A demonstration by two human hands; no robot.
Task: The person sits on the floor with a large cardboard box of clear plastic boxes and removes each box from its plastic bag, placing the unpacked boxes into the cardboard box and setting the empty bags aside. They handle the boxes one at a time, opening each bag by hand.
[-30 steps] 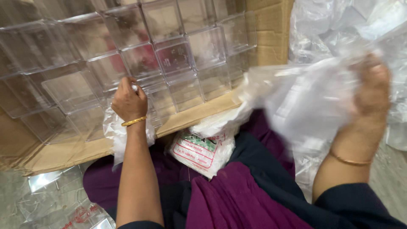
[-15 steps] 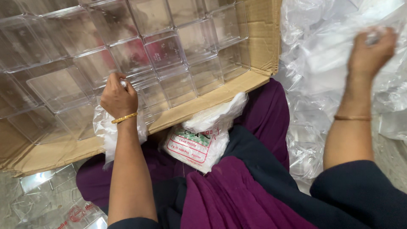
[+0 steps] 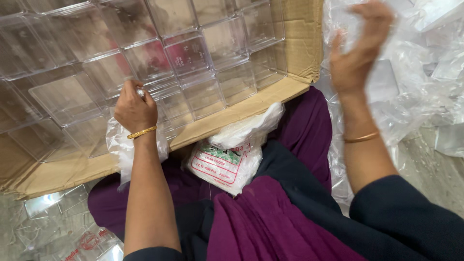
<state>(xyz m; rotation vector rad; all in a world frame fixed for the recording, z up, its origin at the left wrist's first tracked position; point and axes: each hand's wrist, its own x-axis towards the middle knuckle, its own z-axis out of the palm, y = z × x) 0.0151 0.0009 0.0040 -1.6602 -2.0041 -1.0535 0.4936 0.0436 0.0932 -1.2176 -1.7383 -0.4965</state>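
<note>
My left hand (image 3: pixel 134 110) is closed around a clear plastic bag (image 3: pixel 126 147) that hangs down past my wrist, and it rests against the clear plastic boxes (image 3: pixel 193 53) stacked inside a cardboard carton (image 3: pixel 295 43). My right hand (image 3: pixel 356 53) is raised at the right with fingers curled and apart, over a heap of crumpled clear plastic wrapping (image 3: pixel 411 82); nothing is clearly held in it. Both wrists carry gold bangles.
A white printed packet of bags (image 3: pixel 224 162) lies on my lap on purple and dark cloth (image 3: pixel 270 212). More clear boxes and printed plastic lie at the lower left (image 3: pixel 63 227). The carton's front flap (image 3: pixel 63 171) edges my lap.
My right hand has let go of the large plastic sheet it held up and moved right and upward over the pile. My left hand stays at the boxes with its bag.
</note>
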